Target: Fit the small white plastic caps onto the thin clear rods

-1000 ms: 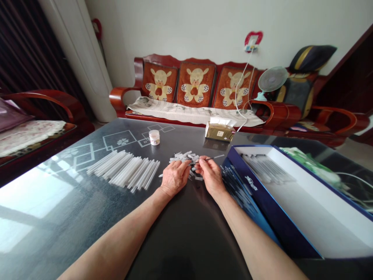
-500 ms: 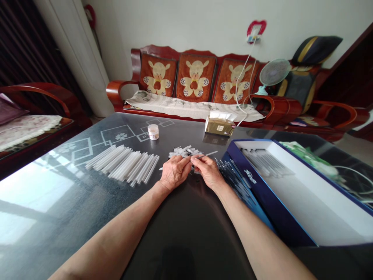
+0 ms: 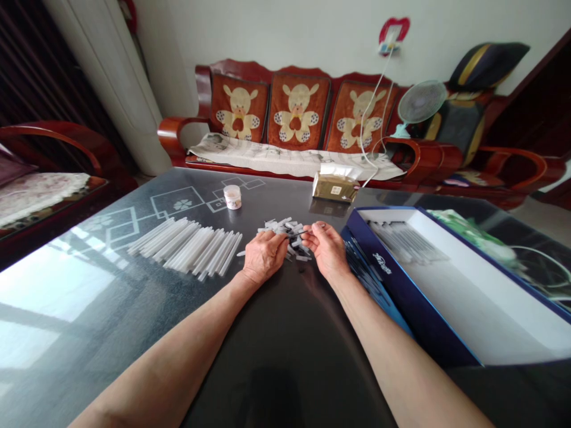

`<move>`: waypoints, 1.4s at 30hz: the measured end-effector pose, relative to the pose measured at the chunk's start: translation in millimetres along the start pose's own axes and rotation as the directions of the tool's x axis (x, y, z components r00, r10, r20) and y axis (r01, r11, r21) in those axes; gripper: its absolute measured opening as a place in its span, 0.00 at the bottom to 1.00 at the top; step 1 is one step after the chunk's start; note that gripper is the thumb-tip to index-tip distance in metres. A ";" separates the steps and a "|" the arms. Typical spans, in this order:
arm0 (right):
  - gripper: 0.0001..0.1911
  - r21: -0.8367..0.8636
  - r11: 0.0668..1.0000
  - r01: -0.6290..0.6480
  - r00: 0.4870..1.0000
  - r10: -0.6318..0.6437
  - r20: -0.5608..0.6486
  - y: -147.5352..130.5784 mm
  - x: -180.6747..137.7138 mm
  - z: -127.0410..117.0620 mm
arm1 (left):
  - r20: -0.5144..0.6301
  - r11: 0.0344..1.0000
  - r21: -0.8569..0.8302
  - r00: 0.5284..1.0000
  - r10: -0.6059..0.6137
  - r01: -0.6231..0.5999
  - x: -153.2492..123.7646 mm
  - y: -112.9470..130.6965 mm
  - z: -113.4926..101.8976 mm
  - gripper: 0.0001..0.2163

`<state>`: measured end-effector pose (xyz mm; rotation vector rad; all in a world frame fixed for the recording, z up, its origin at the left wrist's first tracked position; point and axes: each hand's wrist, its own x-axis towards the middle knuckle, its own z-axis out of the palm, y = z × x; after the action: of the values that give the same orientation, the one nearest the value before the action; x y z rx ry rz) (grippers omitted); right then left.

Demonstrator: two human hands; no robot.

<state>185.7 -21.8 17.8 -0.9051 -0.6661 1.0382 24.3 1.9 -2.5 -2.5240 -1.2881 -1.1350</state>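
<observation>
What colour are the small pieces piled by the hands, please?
The small pieces are mostly whitish, some dark, shown best in the head view.

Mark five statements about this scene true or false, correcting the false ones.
1. The long white tubes lie left of the left hand. True.
2. The tissue box sits inside the blue box. False: it sits on the table, outside the blue box.
3. Three bear-patterned cushions line the sofa. True.
4. The right hand lies flat on the table. False: it holds a thin dark stick.
5. The small tub stands left of the tissue box. True.
</observation>
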 end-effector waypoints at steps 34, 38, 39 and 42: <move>0.12 -0.855 0.020 0.518 0.774 0.414 0.479 -43.0 -27.0 -0.3 | -0.124 0.993 0.015 0.985 0.118 -0.117 -1.7 -6.0 5.8 0.16; 0.07 -0.838 0.164 0.521 0.781 0.305 0.545 -39.5 -24.4 1.9 | -0.142 0.992 -0.015 0.982 0.125 -0.128 -0.5 -5.1 5.7 0.15; 0.06 -0.830 0.257 0.495 0.798 0.244 0.551 -37.6 -22.2 1.8 | -0.151 0.990 -0.033 0.980 0.129 -0.135 -0.2 -4.7 5.7 0.15; 0.10 -0.734 0.604 0.310 0.881 0.107 0.460 -28.2 -13.9 0.7 | -0.175 0.982 -0.101 0.975 0.138 -0.157 0.5 -3.6 5.8 0.13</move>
<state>192.0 -40.7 42.1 -1.3749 -1.6762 0.8289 25.1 6.8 -7.3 -2.4892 -1.0044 -1.3877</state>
